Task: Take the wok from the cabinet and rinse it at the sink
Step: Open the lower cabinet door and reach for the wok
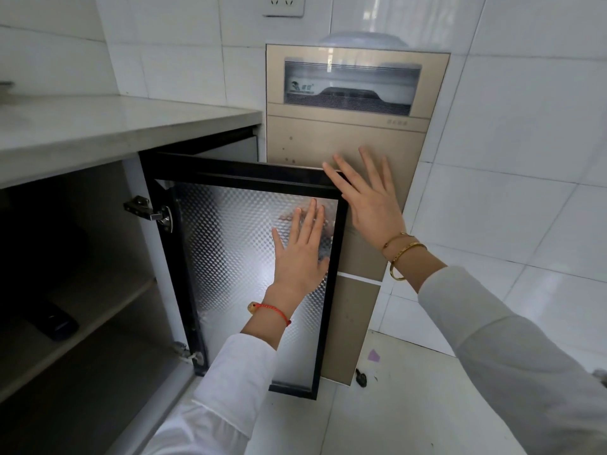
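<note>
The cabinet (82,264) under the counter stands open, its inside dark. On its shelf at the left lies a black handle-like object (54,321); whether it belongs to the wok I cannot tell, and no wok body shows. The black-framed door (243,174) with patterned frosted glass is swung wide to the right. My left hand (300,254) lies flat on the glass with fingers spread. My right hand (369,195) rests open at the door's top right corner. Neither hand holds anything.
A gold-coloured water dispenser (345,133) stands right behind the open door, against the tiled wall. A pale countertop (108,123) runs over the cabinet. A wall socket (283,4) is at the top. Small dark debris (361,377) lies on the white floor tiles.
</note>
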Demonstrator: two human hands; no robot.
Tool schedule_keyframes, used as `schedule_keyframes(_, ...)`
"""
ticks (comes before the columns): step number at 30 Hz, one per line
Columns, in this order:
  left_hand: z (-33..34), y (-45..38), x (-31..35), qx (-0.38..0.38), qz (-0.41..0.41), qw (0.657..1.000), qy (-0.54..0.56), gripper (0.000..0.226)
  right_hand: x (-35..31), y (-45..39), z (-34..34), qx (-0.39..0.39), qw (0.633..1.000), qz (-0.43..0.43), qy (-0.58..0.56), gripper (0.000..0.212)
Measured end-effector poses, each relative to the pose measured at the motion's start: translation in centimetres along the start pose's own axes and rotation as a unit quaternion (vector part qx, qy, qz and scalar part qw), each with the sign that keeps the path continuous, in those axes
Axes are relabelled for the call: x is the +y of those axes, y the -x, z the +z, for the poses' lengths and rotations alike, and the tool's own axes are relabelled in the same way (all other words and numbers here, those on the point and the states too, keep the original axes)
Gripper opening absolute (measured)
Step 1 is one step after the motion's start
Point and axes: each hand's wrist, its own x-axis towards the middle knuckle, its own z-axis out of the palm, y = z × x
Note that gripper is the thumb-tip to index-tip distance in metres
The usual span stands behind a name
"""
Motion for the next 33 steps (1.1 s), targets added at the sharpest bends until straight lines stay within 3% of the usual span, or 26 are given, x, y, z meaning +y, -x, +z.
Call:
schedule_keyframes(13,-1.8,1.7,0.6,-0.025,-0.005,1.0,-0.008,0.087,-0.7,0.7,-1.4,0.001,1.0,-0.016,-0.017,0.091)
schedule_keyframes(21,-2.9,3.5,1.0,-0.016,-0.025,0.999,-0.027,0.081,-1.4,1.3,-3.4,0.018,0.998,-0.026,-0.052,0.08)
schedule_keyframes(25,-4.6,5.2,0.4,-0.009,-0.047,0.998,-0.042,0.078,-2.4,1.5,-5.1,0.039,0.995,-0.036,-0.084,0.063)
schedule_keyframes(33,-9.7,10.7,-1.7,0.036,-0.116,0.99,-0.07,0.075,-7.9,0.8,-8.3,0.065,0.965,-0.081,-0.24,0.049)
